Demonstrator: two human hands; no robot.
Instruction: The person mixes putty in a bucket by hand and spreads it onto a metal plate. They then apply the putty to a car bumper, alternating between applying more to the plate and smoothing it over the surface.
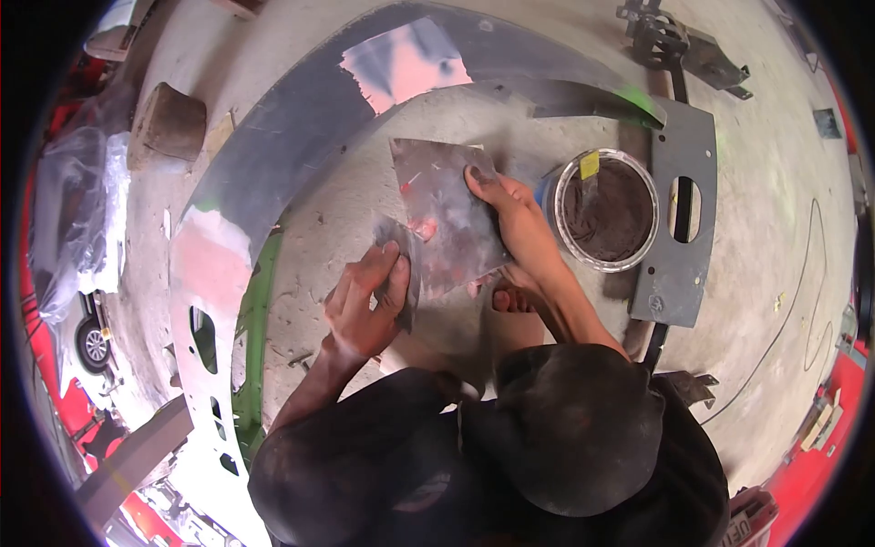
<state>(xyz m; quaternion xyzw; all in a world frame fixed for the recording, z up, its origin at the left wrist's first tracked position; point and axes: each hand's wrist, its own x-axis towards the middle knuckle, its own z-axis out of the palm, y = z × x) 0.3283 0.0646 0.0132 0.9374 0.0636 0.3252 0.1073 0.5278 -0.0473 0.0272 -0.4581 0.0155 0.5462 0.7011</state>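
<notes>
My left hand (369, 296) is closed on a thin dark spreader (399, 273), its edge near the left side of a flat stained plate (447, 214). The plate carries a few pink smears and is held at its right edge by my right hand (515, 214), thumb on top. Right of that hand stands an open round can (609, 211) of dark brown paste, with a yellow tag at its rim. Beyond the plate curves a large grey panel (301, 109) with pink patches at its top and left.
A grey metal bracket (682, 273) lies right of the can, with black metal parts (693, 55) at the upper right. A brown block (173, 126) and clear plastic sheeting (87, 201) are at the left. A thin wire (791, 301) lies on the floor at the right.
</notes>
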